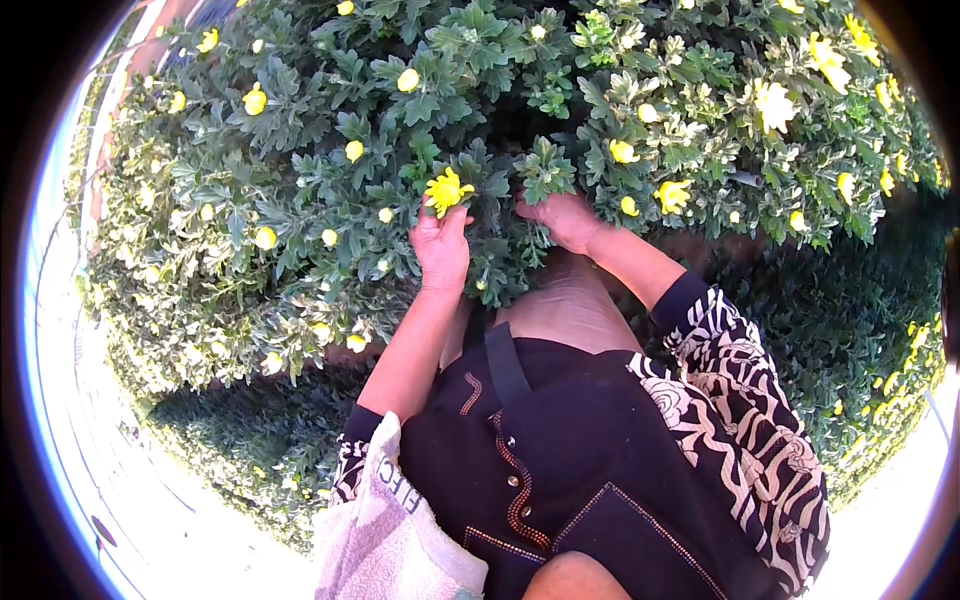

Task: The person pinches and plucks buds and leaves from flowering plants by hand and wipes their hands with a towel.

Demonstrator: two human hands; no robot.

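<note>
My left hand [440, 250] is closed with its fingertips just under an open yellow chrysanthemum flower [447, 191], pinching it at the base. My right hand [566, 221] reaches into the chrysanthemum plants [480, 65] at the same height, a little to the right. Its fingers curl in behind a leafy sprig [547, 168]; leaves hide the fingertips and whatever they grip. Between the two hands stand more green leafy stems.
Dense foliage fills the view ahead, dotted with yellow buds [408, 80] and larger blooms [774, 106]. A shaded furrow with another row [290, 425] lies behind. A black apron [560, 430] and a pale towel [400, 530] hang at my front.
</note>
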